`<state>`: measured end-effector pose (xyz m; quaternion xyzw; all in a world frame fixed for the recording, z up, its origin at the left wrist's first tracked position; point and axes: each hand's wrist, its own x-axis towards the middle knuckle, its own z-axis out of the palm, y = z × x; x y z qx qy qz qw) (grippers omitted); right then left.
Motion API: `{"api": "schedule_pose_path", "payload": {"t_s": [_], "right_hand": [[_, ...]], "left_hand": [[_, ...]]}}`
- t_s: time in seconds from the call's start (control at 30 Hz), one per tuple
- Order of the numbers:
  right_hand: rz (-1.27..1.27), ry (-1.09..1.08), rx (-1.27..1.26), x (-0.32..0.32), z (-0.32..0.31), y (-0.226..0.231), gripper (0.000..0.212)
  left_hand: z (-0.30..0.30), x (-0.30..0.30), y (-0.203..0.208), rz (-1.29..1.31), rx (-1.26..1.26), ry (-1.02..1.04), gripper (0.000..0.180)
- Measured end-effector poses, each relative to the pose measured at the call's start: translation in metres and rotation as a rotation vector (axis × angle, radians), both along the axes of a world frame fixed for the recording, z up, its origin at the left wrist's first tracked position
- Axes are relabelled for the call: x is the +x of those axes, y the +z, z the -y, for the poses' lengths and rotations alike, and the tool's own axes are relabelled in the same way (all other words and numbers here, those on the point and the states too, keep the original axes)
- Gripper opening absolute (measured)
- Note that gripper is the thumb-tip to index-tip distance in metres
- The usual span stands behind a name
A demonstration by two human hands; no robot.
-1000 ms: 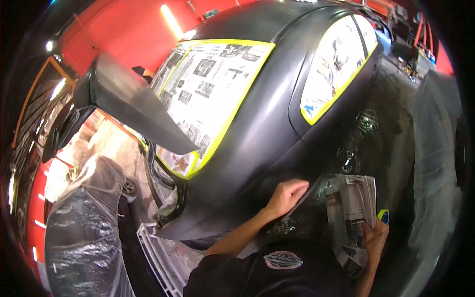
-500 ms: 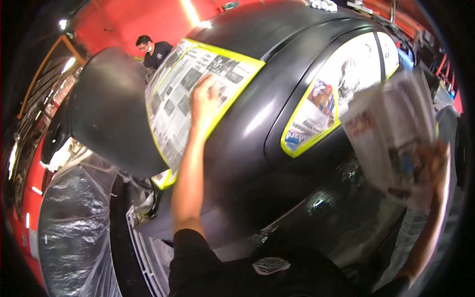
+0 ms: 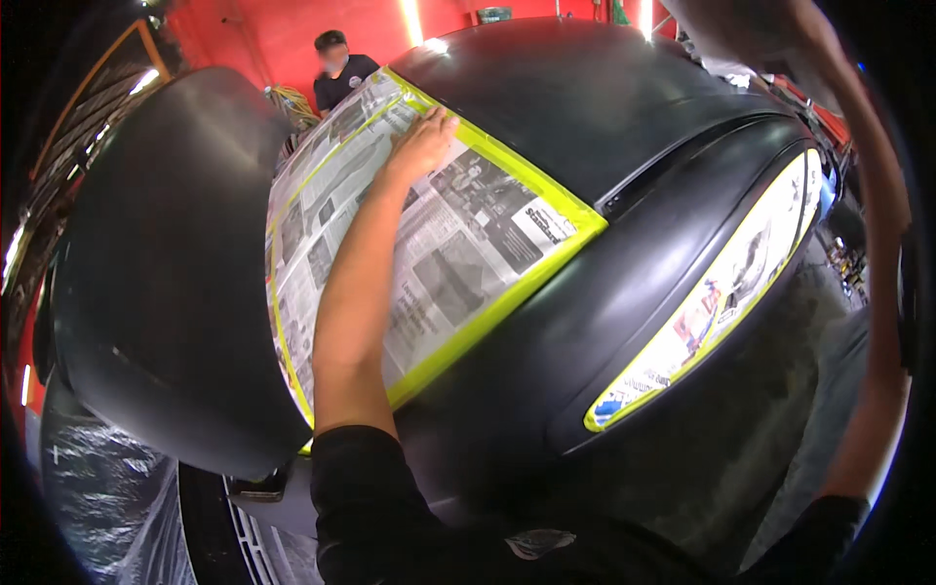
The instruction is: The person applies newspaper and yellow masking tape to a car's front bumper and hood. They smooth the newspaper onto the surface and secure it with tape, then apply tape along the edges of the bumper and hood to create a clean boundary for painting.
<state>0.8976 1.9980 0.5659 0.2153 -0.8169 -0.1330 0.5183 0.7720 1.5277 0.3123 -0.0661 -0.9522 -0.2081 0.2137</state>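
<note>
My left hand [image 3: 425, 144] lies on the newspaper sheets [image 3: 448, 283] covering the black car's sloping rear window, its fingertips near the upper strip of yellow masking tape [image 3: 517, 174]. Its fingers are stretched out and hold nothing. Raised at the top right, my right hand [image 3: 814, 41] grips a loose sheet of newspaper [image 3: 726, 29], blurred by motion and cut off by the frame edge. Below it, the side windows [image 3: 721, 283] also carry newspaper edged with yellow tape. The matte black roof [image 3: 546, 88] stretches between my two hands.
The raised black trunk lid [image 3: 175, 273] stands at the left. Clear plastic sheeting [image 3: 107, 487] hangs below it. A co-worker in a dark shirt [image 3: 346, 78] is beyond the car, before a red wall [image 3: 244, 39].
My right hand has swung up from the lower right with the newspaper sheet. My left hand has slid up the covered rear window toward its top edge. The view has shifted.
</note>
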Motion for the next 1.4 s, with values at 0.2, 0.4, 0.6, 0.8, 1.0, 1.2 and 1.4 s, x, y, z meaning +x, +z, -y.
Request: {"api": "schedule_pose_path", "payload": {"t_s": [0.2, 0.4, 0.6, 0.8, 1.0, 1.2, 1.4], "right_hand": [[0.139, -0.113, 0.190, -0.155, 0.038, -0.117, 0.029], [0.094, 0.063, 0.192, -0.151, 0.047, -0.165, 0.036], [0.038, 0.044, 0.073, -0.165, 0.043, -0.178, 0.029], [-0.026, 0.110, 0.072, -0.164, 0.035, -0.179, 0.031], [0.056, 0.118, 0.026, -0.157, 0.041, -0.180, 0.039], [0.058, 0.181, 0.041, -0.163, 0.033, -0.177, 0.043], [0.178, 0.119, 0.032, -0.172, 0.036, -0.177, 0.040]], "left_hand": [[0.115, -0.067, -0.014, -0.006, -0.059, -0.033, 0.066], [0.155, -0.105, -0.013, 0.012, -0.072, -0.039, 0.062], [0.193, -0.137, -0.001, 0.086, -0.376, 0.137, 0.063], [0.157, -0.136, 0.014, 0.051, -0.147, 0.099, 0.058], [0.167, -0.131, 0.018, 0.023, 0.019, -0.018, 0.046], [0.165, -0.147, 0.016, -0.157, -0.071, 0.265, 0.044], [0.167, -0.092, 0.039, -0.089, -0.222, 0.207, 0.041]]}}
